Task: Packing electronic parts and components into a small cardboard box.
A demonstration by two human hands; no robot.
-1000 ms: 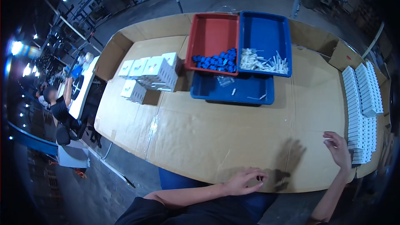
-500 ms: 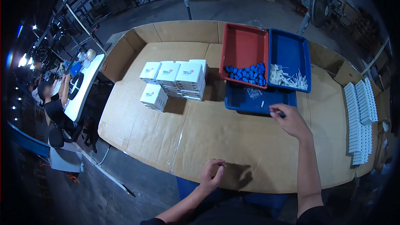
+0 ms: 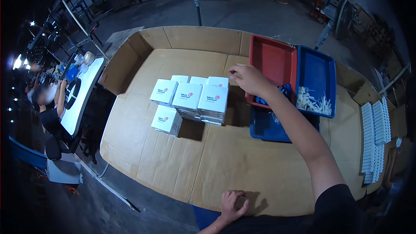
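We log the white boxes (image 3: 187,97) left of centre in the frame, grouped in a block on the cardboard surface (image 3: 242,160), with one nearer box projecting at the block's lower left. The right hand (image 3: 250,79) is at upper centre, just beside the block's far right corner, fingers bent toward it; we cannot tell whether the fingertips touch a box, nor whether anything sits under the palm. The left hand (image 3: 232,206) lies low in the frame near the surface's edge, well apart from the boxes, loosely curled with thumb apart, nothing visible in its grasp. The right forearm (image 3: 299,132) crosses right of centre, hiding part of the red tray (image 3: 273,56), some of its blue pieces (image 3: 285,89) and much of the lower blue tray (image 3: 264,128). White pieces (image 3: 312,102) show clearly in the upper blue tray (image 3: 318,67). The lower edge cuts off the left forearm; rear boxes are partly covered by those in front.
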